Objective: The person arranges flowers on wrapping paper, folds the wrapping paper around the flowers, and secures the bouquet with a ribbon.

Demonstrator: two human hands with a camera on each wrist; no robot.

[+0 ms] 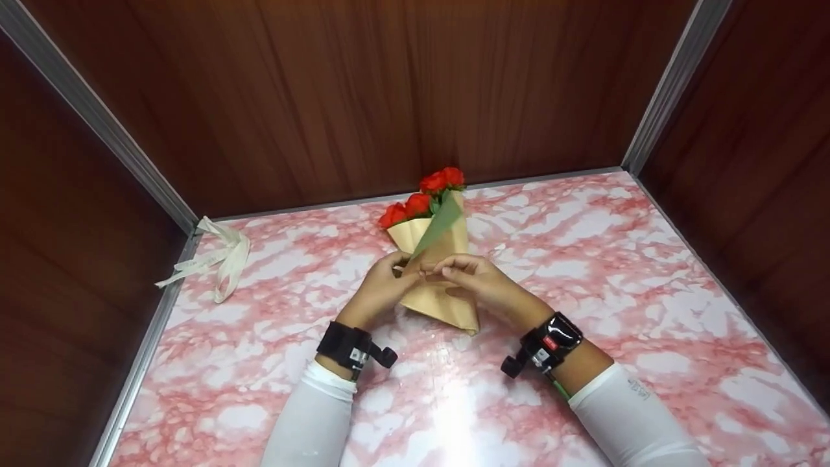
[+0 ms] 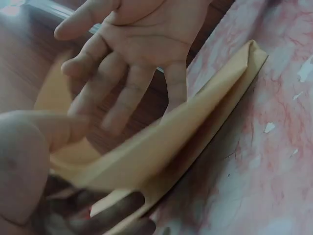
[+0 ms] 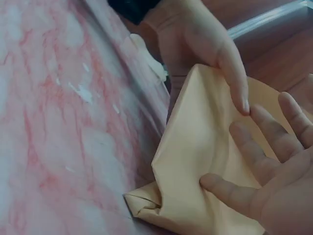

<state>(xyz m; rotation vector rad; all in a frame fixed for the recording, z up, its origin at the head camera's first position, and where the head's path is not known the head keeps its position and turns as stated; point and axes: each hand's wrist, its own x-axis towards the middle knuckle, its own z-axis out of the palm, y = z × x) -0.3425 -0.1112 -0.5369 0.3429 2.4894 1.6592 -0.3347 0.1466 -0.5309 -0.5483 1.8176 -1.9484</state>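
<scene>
A bouquet of red roses [image 1: 418,204] lies on the table, wrapped in tan paper [image 1: 447,310] with a green fold [image 1: 442,224] along its front. My left hand [image 1: 381,285] grips the wrap's left edge, the thumb on top; in the right wrist view its fingers pass behind the paper. From the other side my right hand [image 1: 487,284] reaches over the wrap. Its fingers are spread and only loosely bent, with the fingertips [image 3: 210,181] at the paper's surface near my left thumb [image 3: 239,98]. The lower end of the wrap [image 2: 252,54] is folded over.
A bundle of cream ribbon [image 1: 227,256] lies at the table's far left corner. Brown wooden panels [image 1: 402,97] with metal edging enclose the back and both sides. The table top [image 1: 583,246] has a pink and white marbled pattern.
</scene>
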